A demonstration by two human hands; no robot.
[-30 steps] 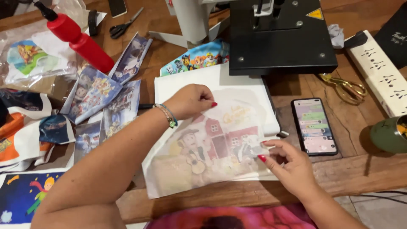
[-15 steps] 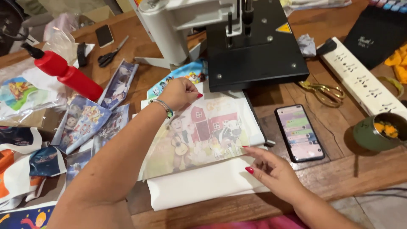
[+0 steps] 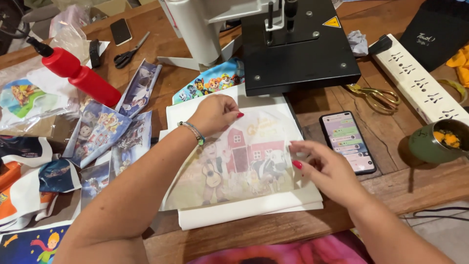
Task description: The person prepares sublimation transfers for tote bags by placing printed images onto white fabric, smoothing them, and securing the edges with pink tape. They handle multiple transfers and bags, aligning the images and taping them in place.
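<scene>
A translucent printed sheet (image 3: 244,161) with a farm cartoon of a red barn and a cow lies on a white folded cloth (image 3: 234,215) on the wooden table. My left hand (image 3: 215,113), with a bracelet on the wrist, presses its fingertips on the sheet's upper left part. My right hand (image 3: 325,168) rests with spread fingers on the sheet's right edge. A black heat press (image 3: 298,49) stands just behind the cloth.
A smartphone (image 3: 348,142) lies right of the cloth, with gold scissors (image 3: 376,95), a white power strip (image 3: 420,80) and a green cup (image 3: 435,142) beyond. At left are a red squeeze bottle (image 3: 78,73), several printed cartoon fabric pieces (image 3: 97,132), black scissors (image 3: 128,53) and another phone (image 3: 120,32).
The printed sheet has been laid flatter and squarer on the white cloth. My right hand moved up onto the sheet's right edge; my left hand stays at its top.
</scene>
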